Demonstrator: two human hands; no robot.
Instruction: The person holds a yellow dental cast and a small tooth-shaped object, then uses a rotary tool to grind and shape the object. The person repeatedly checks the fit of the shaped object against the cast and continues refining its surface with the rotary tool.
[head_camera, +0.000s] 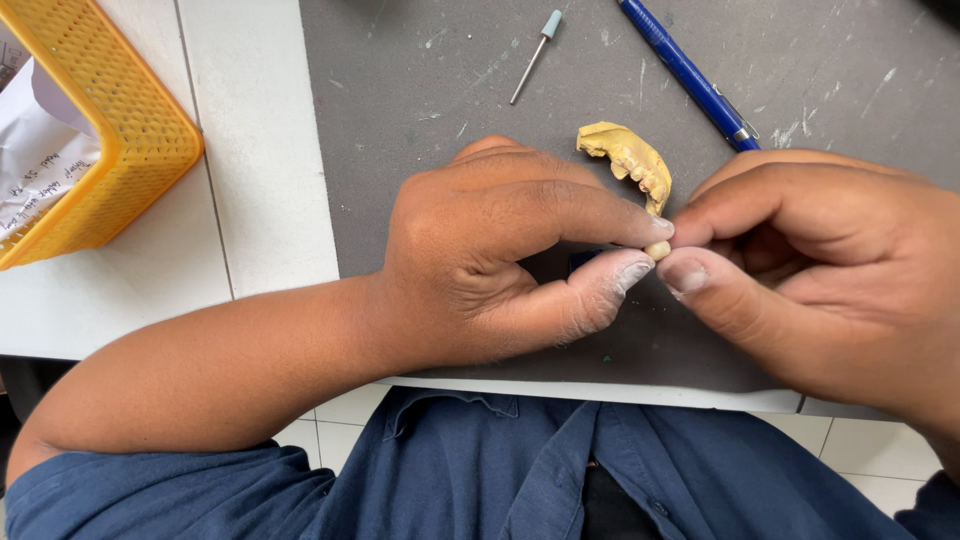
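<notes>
I'm leaning over the bench (260, 150), white w/ a grey mat (420, 60) laid over most of it, scuffed and scratched w/ pale marks. My blue shirt (560, 470) is filling the 6 o'clock edge of view, floor tiles peeking through beside it.

At 10 o'clock a yellow mesh basket (130, 110) is sitting on the white part, paper w/ handwriting (35, 160) inside it.

My left hand (490, 250) is resting at centre, forearm running off to 8 o'clock. My right hand (820, 260) is coming in from 3 o'clock. Both sets of fingers are closing in on the same spot: left thumb and index fingertips (630, 270) pinching, right thumb and index meeting them tip to tip, w/ a small cream-coloured piece (657, 250) gripped between them. Can't tell exactly what the piece is, too small and mostly hidden.

Just above the pinch, approx 12 o'clock from it, a yellow dental cast (628, 160) w/ a row of teeth is lying on the mat, its lower end right by my fingertips; can't tell if it's touching them.

At 1 o'clock a blue pen (690, 75) is lying diagonally, well apart from the cast. At 12 o'clock a thin metal bur w/ a pale blue tip (534, 58) is lying on the mat, tilted.
</notes>
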